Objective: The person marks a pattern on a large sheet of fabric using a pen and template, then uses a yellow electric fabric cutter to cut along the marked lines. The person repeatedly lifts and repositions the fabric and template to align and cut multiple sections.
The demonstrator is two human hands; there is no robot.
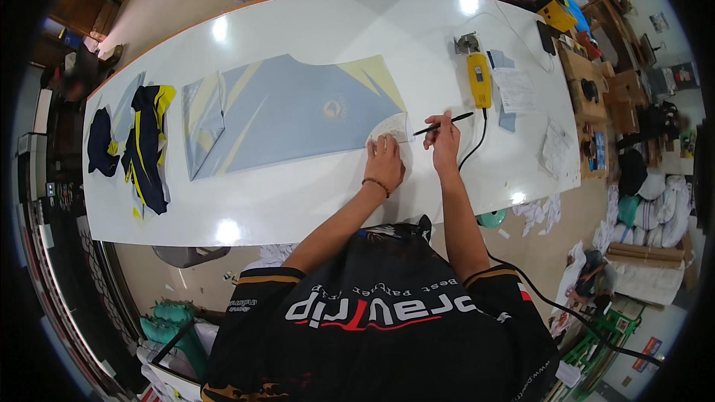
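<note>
A pale blue-grey fabric panel (275, 115) with yellowish stripes lies spread on the white table (313, 212). My left hand (385, 164) rests at the panel's lower right corner, fingers stretched out and pressing down a small white curved paper piece (395, 127) with markings on it. Just to the right, my right hand (445, 143) grips a black pen (463, 116). The pen's tip points left and is close to the paper's right edge; whether it touches the surface I cannot tell.
A yellow electric cutter (479, 80) with a cord lies beyond my right hand, beside written paper sheets (515, 89). Navy and yellow cut fabric pieces (147, 149) lie at the table's left end. A dark phone-like object (547, 37) sits near the far right edge.
</note>
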